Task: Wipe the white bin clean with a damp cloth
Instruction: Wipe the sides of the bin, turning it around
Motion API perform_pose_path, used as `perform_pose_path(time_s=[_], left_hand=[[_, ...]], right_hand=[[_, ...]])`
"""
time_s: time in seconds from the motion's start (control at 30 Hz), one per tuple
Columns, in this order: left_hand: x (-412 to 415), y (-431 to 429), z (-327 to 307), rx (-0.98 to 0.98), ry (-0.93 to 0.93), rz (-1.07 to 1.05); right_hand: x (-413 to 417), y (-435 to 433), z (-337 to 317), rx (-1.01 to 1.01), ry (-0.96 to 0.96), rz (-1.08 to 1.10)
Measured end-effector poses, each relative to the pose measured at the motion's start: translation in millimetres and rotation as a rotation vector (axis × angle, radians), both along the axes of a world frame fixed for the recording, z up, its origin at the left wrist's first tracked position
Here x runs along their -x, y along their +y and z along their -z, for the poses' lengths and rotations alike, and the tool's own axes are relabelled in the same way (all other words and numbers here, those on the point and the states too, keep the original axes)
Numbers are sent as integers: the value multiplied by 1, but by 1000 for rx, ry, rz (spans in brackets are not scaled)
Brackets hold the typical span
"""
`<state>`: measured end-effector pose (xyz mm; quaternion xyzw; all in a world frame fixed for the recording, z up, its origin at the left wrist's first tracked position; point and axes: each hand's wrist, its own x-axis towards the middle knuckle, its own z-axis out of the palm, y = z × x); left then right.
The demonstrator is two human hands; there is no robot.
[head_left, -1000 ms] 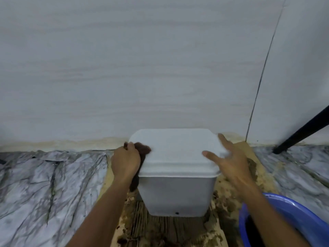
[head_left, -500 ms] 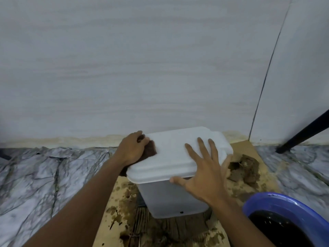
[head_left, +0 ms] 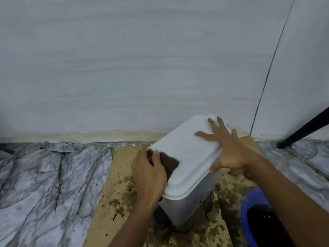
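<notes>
The white bin (head_left: 188,157) stands on stained cardboard close to the wall, turned at an angle so one corner faces me. Its top surface is flat and white with a rounded rim. My left hand (head_left: 149,175) grips a dark brown cloth (head_left: 170,164) and presses it against the bin's left edge. My right hand (head_left: 226,148) lies flat on the top with fingers spread, thumb hooked over the right rim.
A blue basin (head_left: 249,209) of dark water sits at the lower right. The cardboard sheet (head_left: 110,198) is spotted with brown mud. Marble-pattern floor (head_left: 44,184) lies to the left. A black slanted leg (head_left: 306,129) meets the floor at the right. A pale wall (head_left: 142,59) stands behind.
The bin has been turned so its corner points toward me. My right hand moved farther up the top. My left hand with the cloth slid along the bin's left edge.
</notes>
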<state>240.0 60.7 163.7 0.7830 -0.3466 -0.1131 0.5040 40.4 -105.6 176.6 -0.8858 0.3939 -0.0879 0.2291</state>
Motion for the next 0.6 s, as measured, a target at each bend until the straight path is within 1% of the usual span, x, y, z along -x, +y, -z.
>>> perform_pose_path(time_s=[0.03, 0.1, 0.13, 0.2, 0.27, 0.33, 0.4, 0.47, 0.53, 0.6], left_hand=[[-3, -2, 1, -20, -4, 29], [-24, -15, -5, -113, 2, 75], [-37, -23, -9, -178, 14, 102], [-60, -38, -18, -285, 72, 171], [-69, -49, -24, -332, 154, 221], [-67, -52, -23, -354, 126, 191], [-57, -43, -18, -317, 99, 112], [-44, -32, -15, -254, 147, 6], [-23, -18, -11, -192, 207, -89], [1, -5, -7, -124, 236, -134]], right_hand=[[3, 17, 7, -11, -114, 38], [3, 58, 29, -72, -509, 212], [-4, 76, 40, -102, -650, 322], [-27, 101, 53, -198, -804, 449], [-51, 111, 55, -308, -933, 456], [-61, 107, 52, -336, -999, 461], [-58, 91, 52, -327, -1016, 412], [-53, 68, 50, -348, -987, 301], [-48, 47, 45, -422, -948, 191], [-44, 32, 42, -490, -900, 115]])
